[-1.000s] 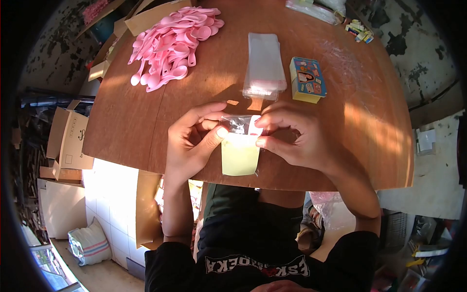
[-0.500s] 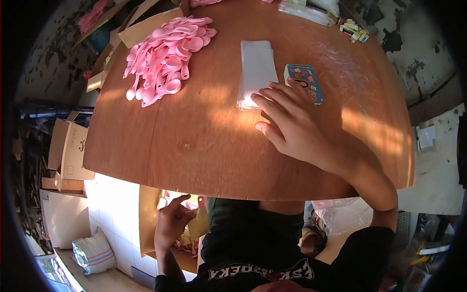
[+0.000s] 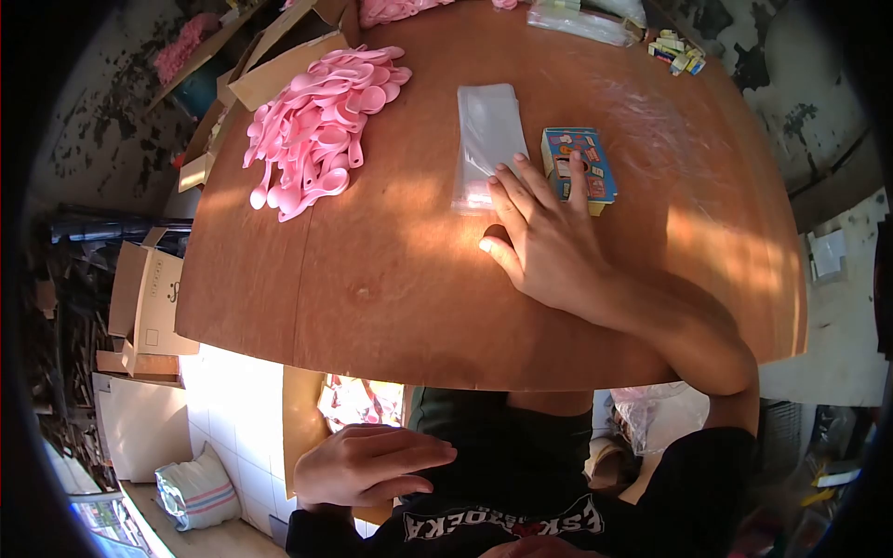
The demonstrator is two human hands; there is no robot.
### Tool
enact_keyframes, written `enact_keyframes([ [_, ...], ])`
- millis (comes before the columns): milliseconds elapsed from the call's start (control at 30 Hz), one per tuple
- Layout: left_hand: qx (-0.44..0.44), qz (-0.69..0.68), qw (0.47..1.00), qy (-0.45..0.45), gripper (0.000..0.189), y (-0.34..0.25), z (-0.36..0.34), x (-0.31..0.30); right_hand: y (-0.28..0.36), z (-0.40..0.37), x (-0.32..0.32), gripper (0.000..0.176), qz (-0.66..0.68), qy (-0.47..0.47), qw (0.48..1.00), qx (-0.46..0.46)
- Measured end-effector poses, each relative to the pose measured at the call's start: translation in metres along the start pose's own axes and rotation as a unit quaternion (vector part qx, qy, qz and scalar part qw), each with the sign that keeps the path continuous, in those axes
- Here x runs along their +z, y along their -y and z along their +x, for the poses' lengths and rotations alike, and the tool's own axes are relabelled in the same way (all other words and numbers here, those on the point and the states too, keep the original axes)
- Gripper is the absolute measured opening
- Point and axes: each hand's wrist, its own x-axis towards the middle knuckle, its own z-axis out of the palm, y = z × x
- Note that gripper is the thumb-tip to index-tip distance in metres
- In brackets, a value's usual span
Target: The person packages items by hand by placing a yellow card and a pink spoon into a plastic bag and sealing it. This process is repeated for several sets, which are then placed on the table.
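My right hand (image 3: pixel 555 232) reaches over the table with its fingers spread, holding nothing. Its fingertips are right at the lower end of a stack of clear plastic bags (image 3: pixel 490 139) and overlap the edge of a stack of blue printed cards (image 3: pixel 581 163). Below the table edge, my left hand (image 3: pixel 367 465) is in front of my lap, fingers stretched out and thumb apart, with nothing visible in it. An open cardboard box (image 3: pixel 302 409) with pink-and-white packets (image 3: pixel 358 402) inside stands just behind it.
A heap of pink plastic spoons (image 3: pixel 321 121) lies on the wooden table (image 3: pixel 409 307) at the left. Small yellow-and-white boxes (image 3: pixel 677 53) and more plastic bags (image 3: pixel 581 23) lie at the far edge. Cardboard boxes (image 3: pixel 153 293) and a white sack (image 3: pixel 197 491) stand at left.
My left hand has come from over the box towards my lap, its fingers straightening. My right hand has shifted slightly, with its fingers spreading beside the cards. The view has tilted a little.
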Motion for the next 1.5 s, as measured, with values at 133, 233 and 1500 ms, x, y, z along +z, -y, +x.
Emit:
enact_keyframes([
  [133,0.167,0.124,0.972,-0.107,0.025,-0.018,0.063,-0.038,-0.002,-0.002,0.003,0.044,0.03,-0.046,0.998,-0.004],
  [233,0.044,0.255,0.956,-0.142,0.024,-0.007,0.118,-0.068,-0.012,-0.002,0.009,0.038,0.019,-0.064,0.997,-0.031],
  [1500,0.11,0.201,0.916,-0.329,0.029,0.092,0.182,-0.067,-0.016,0.016,-0.001,0.007,0.121,-0.163,0.977,0.063],
])
